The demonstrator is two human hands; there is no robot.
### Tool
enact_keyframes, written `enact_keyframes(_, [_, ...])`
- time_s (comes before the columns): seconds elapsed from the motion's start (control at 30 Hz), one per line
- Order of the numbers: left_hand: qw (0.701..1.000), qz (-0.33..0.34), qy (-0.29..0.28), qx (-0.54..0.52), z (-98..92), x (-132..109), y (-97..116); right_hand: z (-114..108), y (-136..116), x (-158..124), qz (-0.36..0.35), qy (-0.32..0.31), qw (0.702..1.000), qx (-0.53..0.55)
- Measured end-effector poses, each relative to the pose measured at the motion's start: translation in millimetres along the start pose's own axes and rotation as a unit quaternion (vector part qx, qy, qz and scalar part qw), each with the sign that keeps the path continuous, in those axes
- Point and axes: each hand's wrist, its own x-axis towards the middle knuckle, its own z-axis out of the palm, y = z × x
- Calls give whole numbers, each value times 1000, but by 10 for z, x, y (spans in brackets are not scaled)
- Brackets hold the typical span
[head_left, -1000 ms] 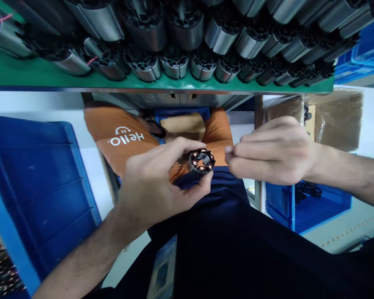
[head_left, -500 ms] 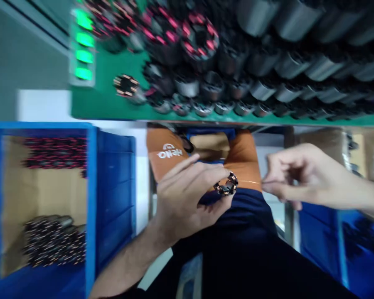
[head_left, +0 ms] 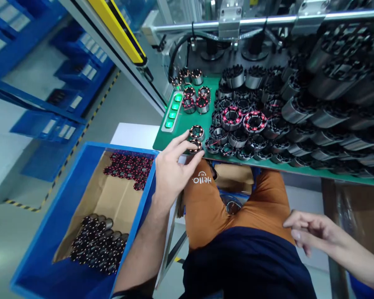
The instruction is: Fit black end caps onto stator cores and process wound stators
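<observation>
At the front left edge of the green bench top (head_left: 180, 141), my left hand (head_left: 174, 166) has its thumb and fingers closed round a small copper-wound stator (head_left: 195, 145). Just behind it stands another copper-wound stator (head_left: 196, 132), close to my fingertips. My right hand (head_left: 311, 232) hovers by my right thigh, fingers loosely bent and apart, with nothing visible in them.
Black-topped metal stators (head_left: 296, 108) crowd the bench's right side. Several wound ones (head_left: 202, 104) stand near a panel of green lit buttons (head_left: 173, 112). A blue crate (head_left: 90, 145) with cardboard and stators sits at my left. A metal rail (head_left: 268, 20) crosses behind.
My left hand has carried the stator from above my lap forward and left to the bench edge. My right hand has lowered and its fingers have loosened. The view has tilted up and left.
</observation>
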Motion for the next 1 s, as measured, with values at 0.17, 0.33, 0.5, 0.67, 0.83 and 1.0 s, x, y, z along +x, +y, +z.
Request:
enact_keyframes(0.17, [1000, -12, 1, -7, 101, 188, -17, 86, -25, -135, 10, 98, 995, 30])
enact_keyframes(0.33, [998, -15, -36, -58, -67, 310, -86, 139, -34, -200, 10, 93, 994, 57])
enact_keyframes(0.5, [999, 12, 35, 17, -170, 736, -410, 141, 71, -95, 2, 68, 996, 61])
enact_keyframes(0.67, [990, 7, -27, 137, 123, 1211, -614, 212, 192, 20, -19, -14, 997, 77])
enact_keyframes(0.83, [994, 10, -3, 110, 27, 1243, -531, 289, 309, 39, -17, -5, 999, 50])
enact_keyframes(1.0, [984, 22, 141, -105, -438, 695, 122, 339, 75, -25, -49, 18, 998, 20])
